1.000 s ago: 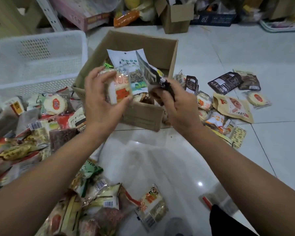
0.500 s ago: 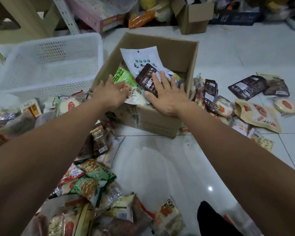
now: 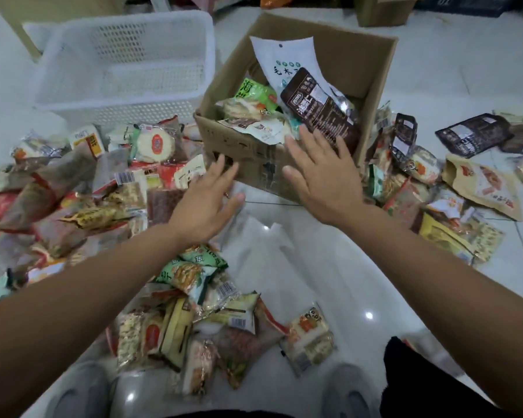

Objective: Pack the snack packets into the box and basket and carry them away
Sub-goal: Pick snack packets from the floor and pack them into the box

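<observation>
An open cardboard box (image 3: 372,86) stands on the tiled floor, filled with snack packets: a white pouch (image 3: 280,60), a dark brown pouch (image 3: 317,107) and a green packet (image 3: 254,92). My left hand (image 3: 207,200) hovers with straight fingers just before the box's near left corner, holding nothing. My right hand (image 3: 323,173) is spread flat in front of the box's near wall, fingertips at its rim, also empty. A white perforated basket (image 3: 127,95) stands empty to the left of the box.
Loose snack packets lie in heaps on the left (image 3: 82,188), in front of me (image 3: 212,321) and right of the box (image 3: 429,188). Another cardboard box (image 3: 381,10) and shelving stand at the back. My grey shoes (image 3: 79,390) show at the bottom edge.
Both hands put their packets into the box, let go and have drawn back toward me out of it. The view has tilted further down.
</observation>
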